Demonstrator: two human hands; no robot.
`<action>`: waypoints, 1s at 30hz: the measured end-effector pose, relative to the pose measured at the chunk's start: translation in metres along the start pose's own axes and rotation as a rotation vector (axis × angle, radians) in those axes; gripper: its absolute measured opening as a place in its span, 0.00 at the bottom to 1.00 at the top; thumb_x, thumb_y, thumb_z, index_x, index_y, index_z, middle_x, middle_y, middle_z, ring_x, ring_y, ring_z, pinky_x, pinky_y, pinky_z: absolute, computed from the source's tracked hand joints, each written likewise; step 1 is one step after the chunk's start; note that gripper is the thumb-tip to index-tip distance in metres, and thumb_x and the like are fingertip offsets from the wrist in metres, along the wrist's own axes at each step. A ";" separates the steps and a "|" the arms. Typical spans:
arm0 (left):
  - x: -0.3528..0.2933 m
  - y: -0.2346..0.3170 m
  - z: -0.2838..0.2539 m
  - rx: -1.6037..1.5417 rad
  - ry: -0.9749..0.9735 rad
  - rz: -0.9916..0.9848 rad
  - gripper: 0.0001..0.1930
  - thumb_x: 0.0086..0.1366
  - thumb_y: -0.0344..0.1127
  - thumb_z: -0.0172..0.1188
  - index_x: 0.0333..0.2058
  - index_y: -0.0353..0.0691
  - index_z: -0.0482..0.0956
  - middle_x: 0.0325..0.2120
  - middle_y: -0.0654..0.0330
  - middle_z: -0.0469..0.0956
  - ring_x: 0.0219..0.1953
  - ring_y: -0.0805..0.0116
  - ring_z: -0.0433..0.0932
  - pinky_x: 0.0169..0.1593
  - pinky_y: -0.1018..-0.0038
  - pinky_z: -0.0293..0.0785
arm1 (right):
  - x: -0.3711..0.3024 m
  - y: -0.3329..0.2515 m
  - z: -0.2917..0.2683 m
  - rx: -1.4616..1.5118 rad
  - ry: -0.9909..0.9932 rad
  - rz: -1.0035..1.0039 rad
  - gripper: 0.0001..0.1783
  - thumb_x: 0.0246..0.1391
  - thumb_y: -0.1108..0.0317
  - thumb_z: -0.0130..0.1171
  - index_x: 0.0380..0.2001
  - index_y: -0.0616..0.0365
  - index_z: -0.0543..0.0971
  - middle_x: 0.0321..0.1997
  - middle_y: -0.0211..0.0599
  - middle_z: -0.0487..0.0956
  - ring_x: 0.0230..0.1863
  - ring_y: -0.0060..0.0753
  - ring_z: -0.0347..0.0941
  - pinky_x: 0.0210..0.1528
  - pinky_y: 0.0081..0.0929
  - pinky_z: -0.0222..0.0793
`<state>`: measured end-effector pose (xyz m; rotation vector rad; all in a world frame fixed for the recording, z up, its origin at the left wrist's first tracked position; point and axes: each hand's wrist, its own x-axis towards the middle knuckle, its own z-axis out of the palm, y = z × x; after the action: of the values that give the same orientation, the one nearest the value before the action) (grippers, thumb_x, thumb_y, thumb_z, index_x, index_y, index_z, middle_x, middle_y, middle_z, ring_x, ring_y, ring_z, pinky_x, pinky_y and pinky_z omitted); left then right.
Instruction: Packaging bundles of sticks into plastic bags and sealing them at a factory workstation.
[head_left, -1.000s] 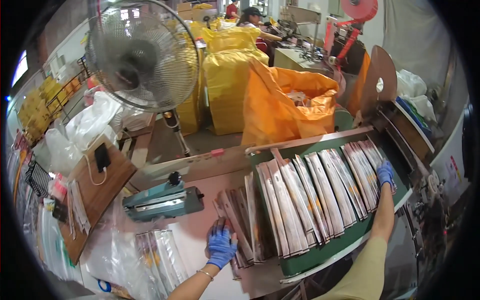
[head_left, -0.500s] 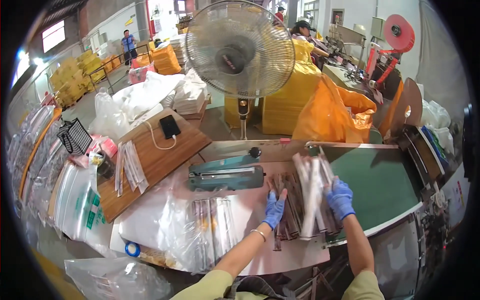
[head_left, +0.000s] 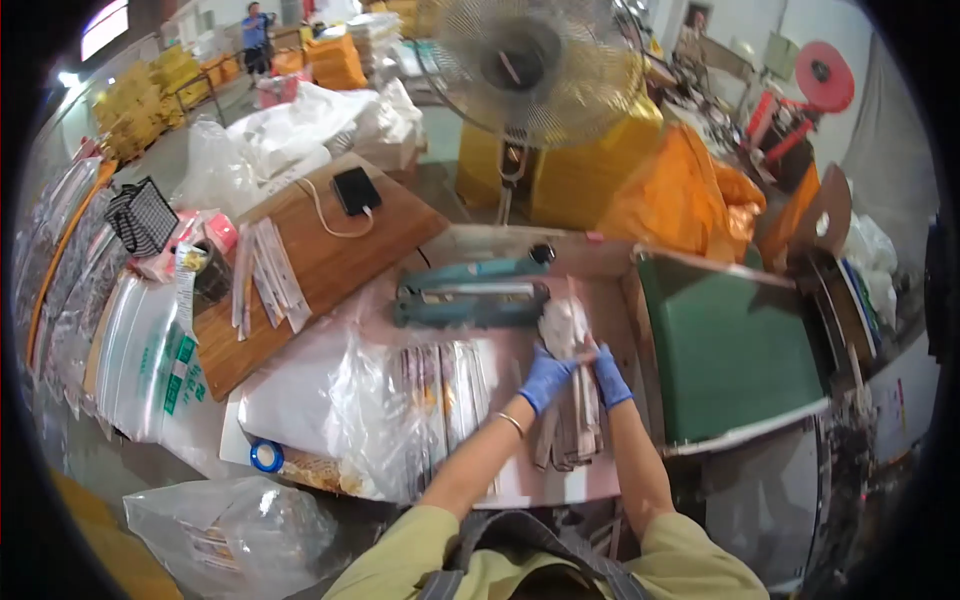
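At the right part of the pale worktop, my left hand (head_left: 547,380) and my right hand (head_left: 612,378), both in blue gloves, close in from either side on a bundle of long slim packets (head_left: 568,435). The packets are whitish and brown, blurred by motion, and stretch above and below my fingers. Left of my left hand lies a row of similar packets (head_left: 445,385), partly covered by clear plastic bagging (head_left: 375,410). Beyond my hands sits a teal bag sealer (head_left: 470,306) with a long arm.
A green conveyor belt (head_left: 735,350) lies to the right, behind a raised edge. A wooden board (head_left: 300,290) at left carries a phone (head_left: 355,190) and slim strips. A standing fan (head_left: 520,65) rises at the back, near an orange sack (head_left: 680,200). Blue tape (head_left: 266,455) lies front left.
My right hand has come left off the belt side with its packets. My left hand, open beforehand, now closes on the bundle too. The whole view has shifted slightly.
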<state>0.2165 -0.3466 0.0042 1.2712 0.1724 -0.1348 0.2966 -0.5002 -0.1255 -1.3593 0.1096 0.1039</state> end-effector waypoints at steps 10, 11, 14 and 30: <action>-0.066 0.046 -0.085 -0.120 -0.208 0.102 0.42 0.39 0.33 0.71 0.54 0.38 0.58 0.45 0.58 0.70 0.44 0.68 0.72 0.47 0.73 0.70 | -0.147 -0.127 0.112 0.121 -0.346 0.115 0.29 0.38 0.65 0.65 0.46 0.61 0.69 0.39 0.35 0.74 0.40 0.26 0.71 0.43 0.23 0.68; -0.078 0.068 -0.081 -0.108 -0.278 0.227 0.50 0.37 0.34 0.73 0.58 0.40 0.51 0.48 0.58 0.67 0.47 0.67 0.70 0.50 0.72 0.68 | -0.163 -0.162 0.121 0.171 -0.378 0.044 0.38 0.33 0.65 0.68 0.51 0.62 0.65 0.45 0.36 0.72 0.45 0.29 0.69 0.47 0.26 0.66; -0.090 0.089 -0.088 0.360 -0.269 0.677 0.64 0.32 0.40 0.76 0.62 0.44 0.37 0.56 0.56 0.57 0.55 0.65 0.61 0.58 0.70 0.56 | -0.178 -0.188 0.115 0.006 -0.453 -0.213 0.48 0.28 0.61 0.72 0.55 0.60 0.60 0.52 0.38 0.67 0.52 0.33 0.64 0.53 0.29 0.61; -0.155 0.076 -0.091 -0.129 -0.431 0.020 0.35 0.45 0.43 0.66 0.51 0.35 0.64 0.44 0.56 0.72 0.45 0.68 0.72 0.50 0.72 0.69 | -0.220 -0.208 0.164 -0.134 -0.499 -0.456 0.40 0.30 0.67 0.69 0.52 0.56 0.66 0.49 0.39 0.68 0.47 0.30 0.66 0.50 0.26 0.62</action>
<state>0.0745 -0.2368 0.0807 1.0884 -0.1999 -0.3706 0.1103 -0.3849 0.1402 -1.4223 -0.6327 0.0635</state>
